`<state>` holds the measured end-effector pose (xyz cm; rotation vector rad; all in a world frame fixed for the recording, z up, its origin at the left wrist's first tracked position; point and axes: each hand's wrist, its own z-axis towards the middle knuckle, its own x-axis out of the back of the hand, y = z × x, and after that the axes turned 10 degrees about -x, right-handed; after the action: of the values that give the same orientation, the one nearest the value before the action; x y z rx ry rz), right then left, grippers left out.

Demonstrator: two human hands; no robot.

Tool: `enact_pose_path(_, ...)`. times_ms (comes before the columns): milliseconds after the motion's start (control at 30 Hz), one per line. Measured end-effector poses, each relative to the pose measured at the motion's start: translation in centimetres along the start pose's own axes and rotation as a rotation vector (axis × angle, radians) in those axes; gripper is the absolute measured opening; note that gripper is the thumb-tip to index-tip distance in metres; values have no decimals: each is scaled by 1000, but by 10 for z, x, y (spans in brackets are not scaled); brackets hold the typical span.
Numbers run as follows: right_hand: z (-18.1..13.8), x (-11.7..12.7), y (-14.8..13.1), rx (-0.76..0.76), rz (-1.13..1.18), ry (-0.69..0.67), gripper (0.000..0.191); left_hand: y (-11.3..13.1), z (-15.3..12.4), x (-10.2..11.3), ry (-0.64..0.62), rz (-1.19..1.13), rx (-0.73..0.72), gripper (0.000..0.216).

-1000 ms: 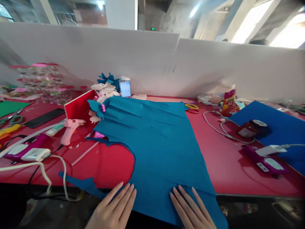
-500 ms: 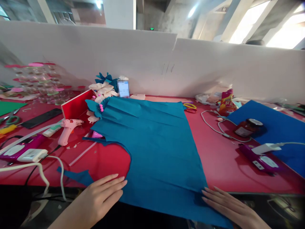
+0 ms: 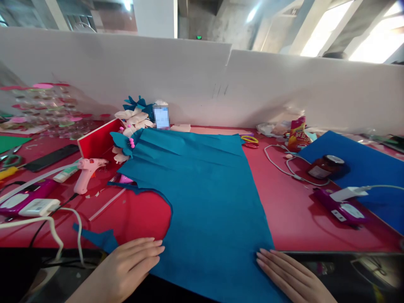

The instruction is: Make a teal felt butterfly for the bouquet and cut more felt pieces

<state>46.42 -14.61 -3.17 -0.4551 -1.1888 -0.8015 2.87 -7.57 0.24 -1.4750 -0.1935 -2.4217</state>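
A large teal sheet of cloth or felt-like material [image 3: 202, 202] lies creased across the table, its near end hanging over the front edge. A curved piece is cut out of its left side. My left hand [image 3: 129, 263] rests with fingers stretched out on the sheet's left near edge, below the cut-out. On the right near edge lies my right hand [image 3: 285, 271], its fingers extended and flat on the material. Neither hand grips anything that I can see. A teal scrap [image 3: 99, 239] is beside my left hand, partly hidden behind it.
A pink glue gun [image 3: 86, 174], a black phone [image 3: 52, 158] and a purple power strip [image 3: 41, 193] are on the left. Yellow-handled scissors [image 3: 249, 139] touch the sheet's far right corner. Rightward are a jar [image 3: 325, 167], a blue board [image 3: 372, 176] and another purple power strip [image 3: 341, 206].
My right hand has moved left and slightly inward over the sheet's edge. My left hand has shifted slightly down. The near creases have smoothed out, and the whole view has drifted a little.
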Motion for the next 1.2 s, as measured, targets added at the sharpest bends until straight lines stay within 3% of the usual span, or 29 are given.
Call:
enact_pose_path(267, -4, -17, -3, -387, 415, 113, 36, -3, 5, -1, 63, -26, 76, 31)
enact_pose_path(433, 8, -11, -5, -596, 649, 141, 27, -29, 36, -1, 132, -146, 150, 22)
enact_pose_path(600, 29, -1, -2, -902, 714, 99, 30, -77, 76, 1, -118, -323, 419, 20)
enact_pose_path(667, 36, -1, 0, -1013, 654, 78, 32, -92, 86, -1, -204, -301, 448, 24)
enact_pose_path(733, 40, -3, 1, -1068, 591, 70, 35, -95, 93, -8, -199, -178, 410, 28)
enact_pose_path(867, 45, -8, 2, -1084, 552, 45, 37, -60, 96, -31, -103, -29, 210, 33)
enact_pose_path(967, 47, -8, 4, -1081, 573, 43, 38, -18, 94, -51, -198, -176, 73, 48)
enact_pose_path(1067, 49, -4, 7, -1082, 575, 37, 37, 6, 91, -63, -263, -216, 123, 55)
enact_pose_path(1200, 49, 1, 11, -1046, 635, 31, 39, 9, 88, -64, -273, -225, 157, 57)
